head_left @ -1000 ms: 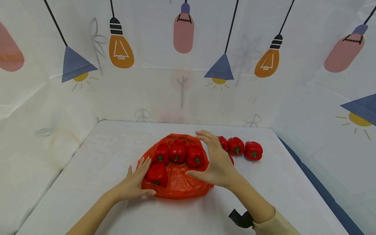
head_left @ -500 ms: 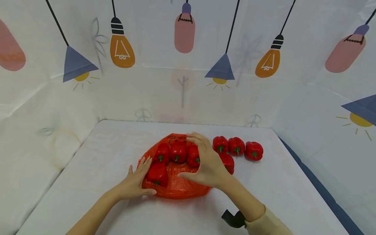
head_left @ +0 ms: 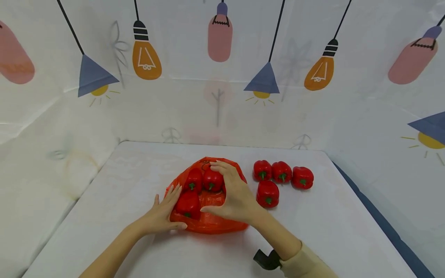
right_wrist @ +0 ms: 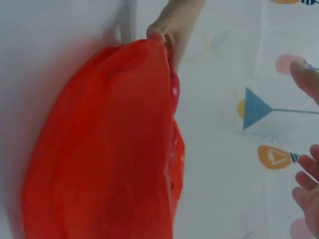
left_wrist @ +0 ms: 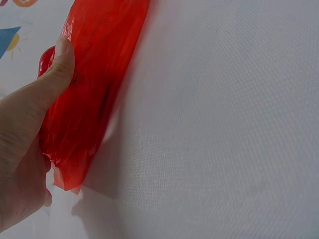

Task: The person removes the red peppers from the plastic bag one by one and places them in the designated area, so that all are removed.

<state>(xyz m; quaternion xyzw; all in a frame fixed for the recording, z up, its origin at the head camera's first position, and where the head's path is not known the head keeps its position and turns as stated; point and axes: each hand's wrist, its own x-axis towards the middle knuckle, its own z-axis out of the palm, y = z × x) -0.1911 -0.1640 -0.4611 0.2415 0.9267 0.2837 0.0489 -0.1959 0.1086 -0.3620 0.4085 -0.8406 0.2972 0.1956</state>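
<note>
A red plastic bag lies on the white table, its mouth spread wide. Inside show red bell peppers: one at the front left, one behind it and one at the back middle. My left hand rests against the bag's left side, fingers straight along the front-left pepper; in the left wrist view its thumb lies on the red plastic. My right hand hovers over the bag's right part with fingers and thumb spread apart, nothing between them. It hides that part of the bag.
To the right of the bag several more red bell peppers lie on the table: three in a back row, the middle one among them, and one in front. A printed cloth wall stands behind the table.
My right hand has moved left over the bag, covering the right-hand pepper inside and uncovering peppers on the table. My left hand has kept its place on the bag.
</note>
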